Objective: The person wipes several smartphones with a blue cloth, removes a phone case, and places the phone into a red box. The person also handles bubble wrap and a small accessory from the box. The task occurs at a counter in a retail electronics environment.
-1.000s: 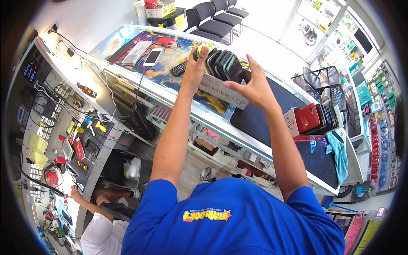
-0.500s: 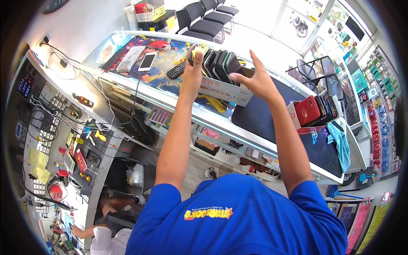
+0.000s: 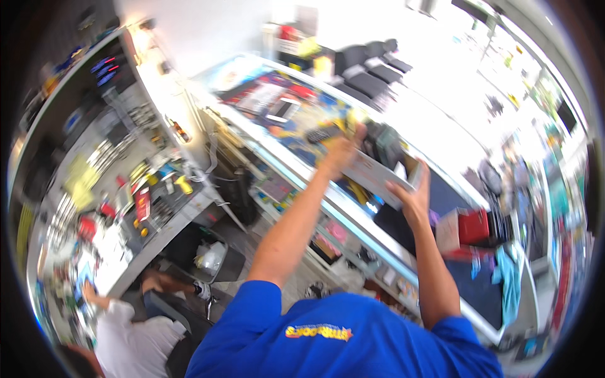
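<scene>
White box (image 3: 376, 178), frame centre-right: right hand (image 3: 413, 196) pinches right end between fingers; left hand (image 3: 340, 155) abuts left end, fingers too blurred to tell.

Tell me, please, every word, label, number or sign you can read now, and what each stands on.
I won't copy out wording or numbers; this is where they show.
Blue shirt: yellow lettering on the chest, blurred.
Long white box: faint print on its side, too blurred to read.
Red digital readout, upper left: too blurred to read.
</scene>
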